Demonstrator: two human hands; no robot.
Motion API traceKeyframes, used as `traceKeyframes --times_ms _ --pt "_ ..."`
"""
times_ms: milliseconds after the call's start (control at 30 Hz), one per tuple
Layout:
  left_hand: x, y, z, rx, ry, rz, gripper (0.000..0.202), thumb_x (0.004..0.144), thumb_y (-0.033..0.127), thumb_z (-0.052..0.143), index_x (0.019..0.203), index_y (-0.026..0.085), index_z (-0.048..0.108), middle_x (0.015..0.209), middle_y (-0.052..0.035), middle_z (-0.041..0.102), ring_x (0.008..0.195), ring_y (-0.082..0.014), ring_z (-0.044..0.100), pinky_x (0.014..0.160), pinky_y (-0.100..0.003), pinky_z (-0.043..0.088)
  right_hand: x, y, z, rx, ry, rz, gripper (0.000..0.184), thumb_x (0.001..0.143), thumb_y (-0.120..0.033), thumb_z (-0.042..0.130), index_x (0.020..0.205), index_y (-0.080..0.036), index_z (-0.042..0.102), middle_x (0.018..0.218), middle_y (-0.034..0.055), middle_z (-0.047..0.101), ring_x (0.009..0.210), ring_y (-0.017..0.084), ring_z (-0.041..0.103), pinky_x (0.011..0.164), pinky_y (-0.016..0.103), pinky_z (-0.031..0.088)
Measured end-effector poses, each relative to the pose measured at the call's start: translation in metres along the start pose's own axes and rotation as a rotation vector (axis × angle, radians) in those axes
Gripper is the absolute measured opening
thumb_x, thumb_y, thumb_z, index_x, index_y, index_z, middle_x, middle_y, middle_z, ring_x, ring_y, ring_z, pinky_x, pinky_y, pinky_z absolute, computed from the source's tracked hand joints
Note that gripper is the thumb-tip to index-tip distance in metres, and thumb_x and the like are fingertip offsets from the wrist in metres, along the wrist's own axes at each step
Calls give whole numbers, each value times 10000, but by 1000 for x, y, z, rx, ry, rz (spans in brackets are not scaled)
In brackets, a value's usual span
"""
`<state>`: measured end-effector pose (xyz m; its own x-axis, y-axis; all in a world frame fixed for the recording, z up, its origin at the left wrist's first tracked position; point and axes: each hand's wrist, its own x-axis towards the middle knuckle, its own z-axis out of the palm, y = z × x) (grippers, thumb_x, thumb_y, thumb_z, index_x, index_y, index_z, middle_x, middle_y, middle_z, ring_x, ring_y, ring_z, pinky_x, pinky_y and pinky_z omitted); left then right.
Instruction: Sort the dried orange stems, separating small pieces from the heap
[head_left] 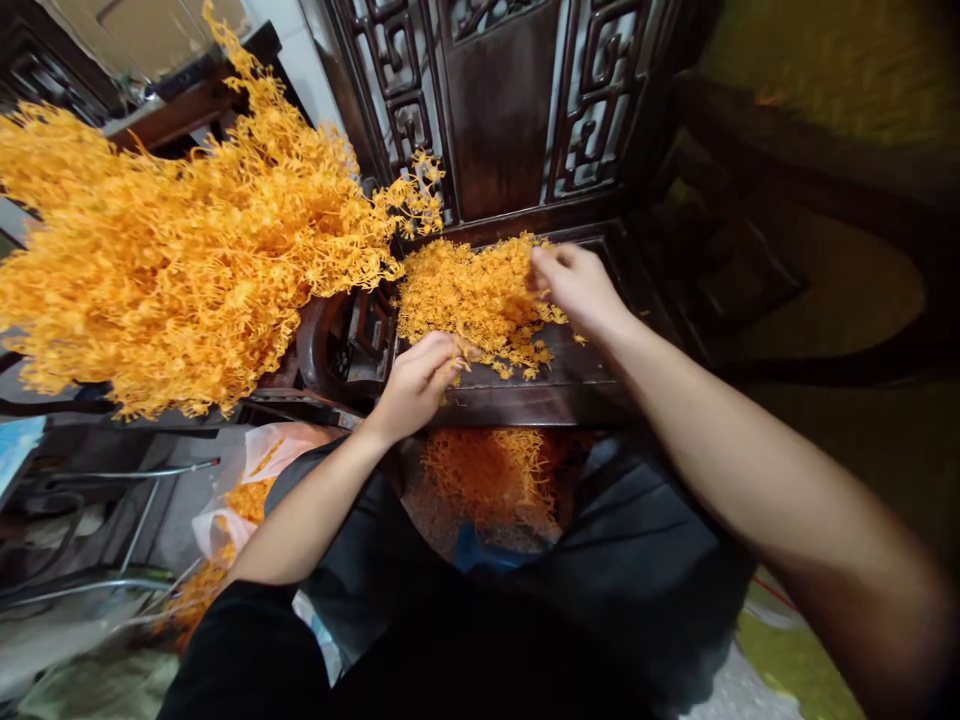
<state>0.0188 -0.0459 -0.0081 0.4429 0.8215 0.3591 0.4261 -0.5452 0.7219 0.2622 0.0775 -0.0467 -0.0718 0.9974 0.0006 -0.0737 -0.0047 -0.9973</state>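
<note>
Mid-frame, the left hand (424,378) pinches a thin orange sprig (460,360); the right hand (576,285), grip unclear, touches a frilly orange heap (472,290).

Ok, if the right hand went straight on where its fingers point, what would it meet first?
Probably the right hand would meet the orange pile on the dark wooden seat; whether they touch is unclear.

Left fingers (444,345), right fingers (549,264), orange sprigs (476,290) on seat (577,375)
</note>
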Motion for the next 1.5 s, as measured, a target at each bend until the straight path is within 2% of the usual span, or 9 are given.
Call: traceKeyframes --times_ms 167,400,533,700,933,1100,1233,1367,1500 --pt "-7 -2 18 283 -69 346 256 1035 249 482 1160 243 705 1283 -104 698 1264 -239 608 1159 -524 432 -79 -11 52 176 -609 415 644 865 -828 571 775 -200 682 637 68 638 581 182 606 483 305 497" --pt "-21 -1 29 563 1 418 438 991 184 595 1410 313 597 1437 -75 642 1414 -243 520 1249 -462 327 -85 -23 43 408 -272 271 362 756 -477 857 921 -195 701 785 2 639 601 95 533 518 235 444" --pt "-23 -1 22 287 119 165 468 982 182 540 1446 234 569 1345 -125 685 1282 -260 612 1127 -468 451 -84 -28 27 304 -160 70 402 740 -512 863 948 -208 704 770 -15 630 610 96 531 567 243 435" --pt "-9 5 18 -411 -35 -358 390 985 465 584 1183 152 703 1112 -122 763 1035 -223 705 959 -398 549 -107 -22 35 41 -374 -38 355 855 -540 767 823 -194 695 729 9 656 613 132 555 615 287 443" --pt "-2 -3 30 -708 115 -539 429 826 566 757 850 144 682 829 -56 715 811 -162 655 780 -304 537 -128 -13 51 -526 -641 -160 347 992 -476 593 818 -201 713 745 22 697 667 176 596 666 325 445" --pt "0 -7 29 -691 259 -516 443 847 577 733 784 154 616 718 -18 640 668 -122 587 668 -270 502 -112 -11 42 -417 -363 13 483 839 -583 779 1097 -177 737 994 105 775 864 240 718 837 407 559" --pt "-3 7 29 -910 70 -615 451 896 517 709 718 195 448 572 80 394 466 -49 338 472 -199 327 -93 -8 35 -72 -252 79 865 868 -746 649 1552 -256 452 1305 151 682 1098 282 705 835 441 615" --pt "-5 21 36 -1020 -16 -819 393 920 413 679 781 229 361 565 125 231 435 -32 149 431 -167 108 -83 -11 35 -134 -275 -259 1174 767 -856 658 1683 -302 177 1497 165 528 1383 347 536 1026 544 546" --pt "-4 28 44 -1004 -16 -929 354 944 332 611 774 241 315 552 121 234 427 -38 140 434 -169 84 -86 -22 37 -490 -148 -560 1065 801 -733 740 1659 -293 287 1422 157 554 1316 352 546 1104 580 463"
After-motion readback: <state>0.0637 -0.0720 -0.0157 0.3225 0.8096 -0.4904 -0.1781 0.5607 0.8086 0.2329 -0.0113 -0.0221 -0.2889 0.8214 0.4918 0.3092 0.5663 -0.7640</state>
